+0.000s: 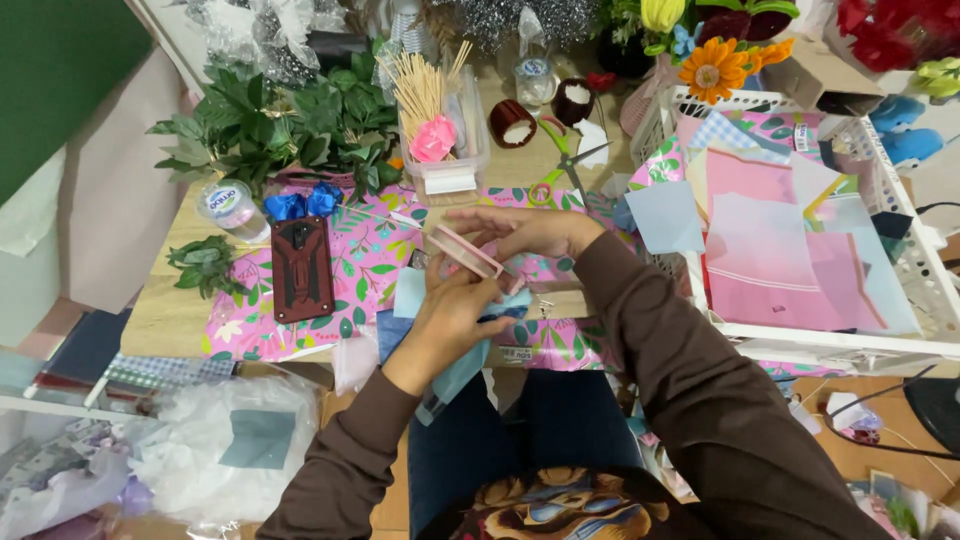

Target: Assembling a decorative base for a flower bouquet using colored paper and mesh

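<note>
Pink paper strip sits pinched between both hands above the flowered wrapping sheet: the left hand closes on its near end, the right hand grips the far edge. Left lies a red phone case; far right, a white basket.

Wooden surface, mostly under pink floral wrapping paper. On it: red-black phone case, clear cup with lid, green leaf sprigs, blue ribbon bow, plastic box of wooden sticks, green-handled scissors, white basket of paper sheets.
</note>
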